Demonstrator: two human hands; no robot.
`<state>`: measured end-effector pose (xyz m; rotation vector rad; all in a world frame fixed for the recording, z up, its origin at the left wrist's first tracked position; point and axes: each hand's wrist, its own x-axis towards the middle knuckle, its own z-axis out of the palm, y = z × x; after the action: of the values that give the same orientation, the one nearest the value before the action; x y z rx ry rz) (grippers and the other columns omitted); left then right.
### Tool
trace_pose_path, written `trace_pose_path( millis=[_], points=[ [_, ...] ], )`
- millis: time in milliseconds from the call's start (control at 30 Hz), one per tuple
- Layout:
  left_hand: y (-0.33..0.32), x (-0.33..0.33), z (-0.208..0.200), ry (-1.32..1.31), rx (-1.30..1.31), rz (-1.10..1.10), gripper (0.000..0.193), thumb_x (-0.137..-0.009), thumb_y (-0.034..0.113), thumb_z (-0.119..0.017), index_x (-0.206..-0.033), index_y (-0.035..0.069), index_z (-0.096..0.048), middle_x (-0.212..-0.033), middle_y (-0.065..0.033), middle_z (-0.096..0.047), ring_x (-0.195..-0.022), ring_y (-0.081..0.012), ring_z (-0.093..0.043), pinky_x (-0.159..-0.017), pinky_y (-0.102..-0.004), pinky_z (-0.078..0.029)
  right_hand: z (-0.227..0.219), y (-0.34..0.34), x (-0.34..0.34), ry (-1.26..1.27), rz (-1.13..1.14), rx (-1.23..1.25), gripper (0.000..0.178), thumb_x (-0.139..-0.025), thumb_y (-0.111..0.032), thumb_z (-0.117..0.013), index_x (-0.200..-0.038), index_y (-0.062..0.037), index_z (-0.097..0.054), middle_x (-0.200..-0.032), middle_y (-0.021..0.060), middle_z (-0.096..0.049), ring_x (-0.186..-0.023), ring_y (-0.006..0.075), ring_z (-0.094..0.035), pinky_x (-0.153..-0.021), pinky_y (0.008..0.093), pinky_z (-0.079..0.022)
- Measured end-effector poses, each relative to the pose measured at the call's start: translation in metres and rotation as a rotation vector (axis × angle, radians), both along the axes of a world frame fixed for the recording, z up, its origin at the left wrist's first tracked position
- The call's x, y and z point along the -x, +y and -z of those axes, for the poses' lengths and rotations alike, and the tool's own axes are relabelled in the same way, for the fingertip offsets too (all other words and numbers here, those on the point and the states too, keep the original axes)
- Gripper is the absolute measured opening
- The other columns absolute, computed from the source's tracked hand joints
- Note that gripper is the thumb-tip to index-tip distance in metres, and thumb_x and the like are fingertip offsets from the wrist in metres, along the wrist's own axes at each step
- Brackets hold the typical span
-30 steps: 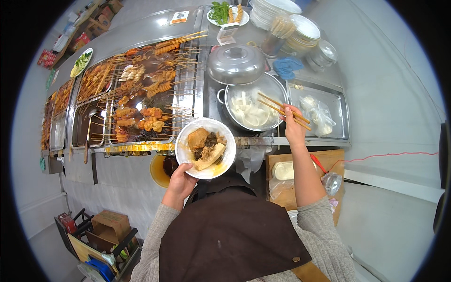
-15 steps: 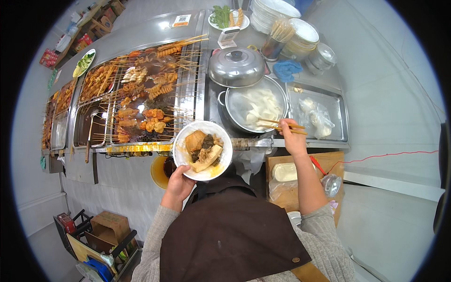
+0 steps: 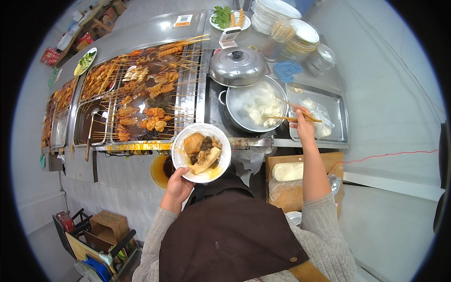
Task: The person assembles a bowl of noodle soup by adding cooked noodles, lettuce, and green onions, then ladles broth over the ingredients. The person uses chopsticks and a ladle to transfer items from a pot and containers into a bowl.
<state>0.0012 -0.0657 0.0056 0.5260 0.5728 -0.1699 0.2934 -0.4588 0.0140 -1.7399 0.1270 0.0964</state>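
Tan wooden chopsticks (image 3: 282, 118) have shifted rightward, splayed in the right hand's (image 3: 304, 123) grip over the round silver pot (image 3: 229, 99) near the surface's (image 3: 286, 142) front edge (left hand (image 3: 178, 189) clasping a round white bowl (image 3: 178, 155)), so pale strips (image 3: 260, 112) could slip between.

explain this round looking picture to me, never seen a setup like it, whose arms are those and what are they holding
There's no machine here, just a person's two bare hands. The view comes from a wide fisheye camera worn on the person's head and looking down, so straight edges bend near the rim. The brown apron and gray sleeves belong to the wearer.

The left hand holds a white bowl of food. The right hand holds chopsticks reaching over a steaming pot of pale, noodle-like strips.

On the left are trays of skewered food; behind the pot is a domed metal lid.
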Motion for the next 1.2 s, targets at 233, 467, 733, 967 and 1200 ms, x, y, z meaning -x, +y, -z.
trace_pose_path(
  millis=[233,467,733,967,1200],
  points=[
    [-0.006,0.007,0.002,0.026,0.006,-0.022,0.060,-0.095,0.016,-0.055,-0.150,-0.002,-0.040,-0.147,-0.0162,-0.054,-0.132,-0.0304,-0.055,-0.111,-0.0472,-0.044,0.056,0.018,-0.020,0.056,0.191,-0.160,0.031,-0.107,-0.028,-0.054,-0.118,0.0008,-0.062,-0.108,0.0156,-0.069,-0.082,0.0213,-0.071,-0.071,0.0312,-0.061],
    [0.001,0.011,0.003,0.055,-0.019,-0.035,0.065,-0.092,0.018,-0.057,-0.152,0.000,-0.037,-0.150,-0.0177,-0.051,-0.136,-0.0329,-0.052,-0.113,-0.0497,-0.042,0.068,0.023,-0.008,0.299,0.375,-0.500,0.028,-0.107,-0.026,-0.052,-0.108,0.0012,-0.059,-0.098,0.0172,-0.066,-0.087,0.0280,-0.072,-0.077,0.0358,-0.064],
    [0.006,0.000,0.006,0.035,-0.032,-0.013,0.069,-0.092,0.020,-0.056,-0.155,0.002,-0.033,-0.153,-0.0177,-0.047,-0.138,-0.0337,-0.049,-0.114,-0.0517,-0.041,0.069,0.010,0.002,0.419,0.438,-0.891,0.025,-0.107,-0.020,-0.047,-0.102,0.0023,-0.057,-0.095,0.0190,-0.067,-0.089,0.0329,-0.071,-0.081,0.0388,-0.065],
    [0.005,-0.006,0.004,0.038,-0.034,-0.005,0.068,-0.092,0.019,-0.056,-0.154,0.002,-0.033,-0.153,-0.0178,-0.047,-0.138,-0.0341,-0.049,-0.114,-0.0522,-0.041,0.042,0.010,0.005,0.338,0.366,-0.964,0.023,-0.107,-0.017,-0.050,-0.105,0.0039,-0.058,-0.096,0.0195,-0.068,-0.090,0.0337,-0.072,-0.085,0.0403,-0.065],
    [0.001,-0.007,0.005,0.005,-0.010,0.009,0.068,-0.092,0.018,-0.056,-0.154,0.001,-0.033,-0.153,-0.0181,-0.047,-0.139,-0.0347,-0.049,-0.115,-0.0525,-0.040,0.017,0.041,0.004,0.204,0.388,-0.690,0.024,-0.108,-0.022,-0.051,-0.107,0.0020,-0.057,-0.101,0.0176,-0.065,-0.094,0.0298,-0.070,-0.085,0.0394,-0.063]
  ],
)
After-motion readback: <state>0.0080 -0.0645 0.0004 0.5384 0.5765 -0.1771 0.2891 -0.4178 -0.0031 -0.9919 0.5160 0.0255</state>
